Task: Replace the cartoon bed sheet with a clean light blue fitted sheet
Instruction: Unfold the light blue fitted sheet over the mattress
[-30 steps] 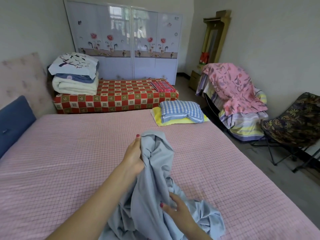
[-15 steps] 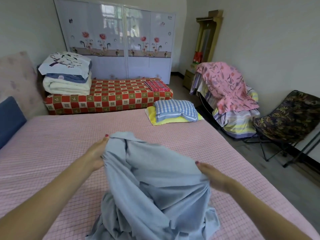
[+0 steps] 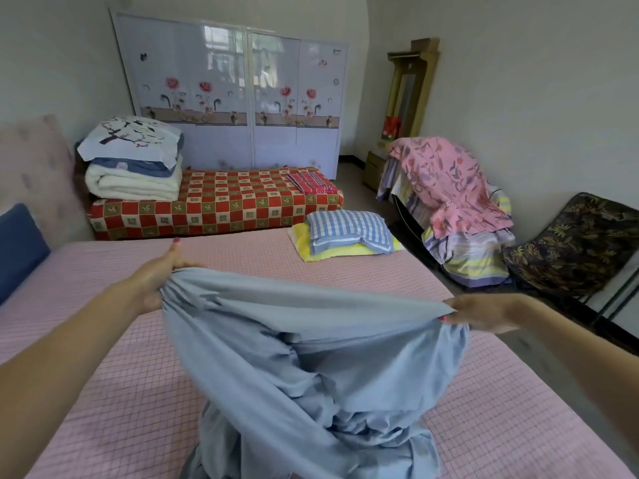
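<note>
Matt cloth sheet (image 3: 311, 357), glossy wardrobe (image 3: 228, 98)

A bed (image 3: 131, 392) covered by a pink checked mattress pad fills the view. The bunched light blue fitted sheet (image 3: 311, 392) rests on it at 6 o'clock. Toward 1 o'clock a blue gingham pillow (image 3: 349, 229) lies on a folded yellow cloth (image 3: 345, 252). A dark blue cushion (image 3: 17, 247) sits at 9 o'clock.

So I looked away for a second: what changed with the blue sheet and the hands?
Both hands moved apart: the left hand out to the left, the right hand regripped higher and swung right, stretching the light blue sheet open between them. The checked pillow and pink mattress stayed put.
</note>
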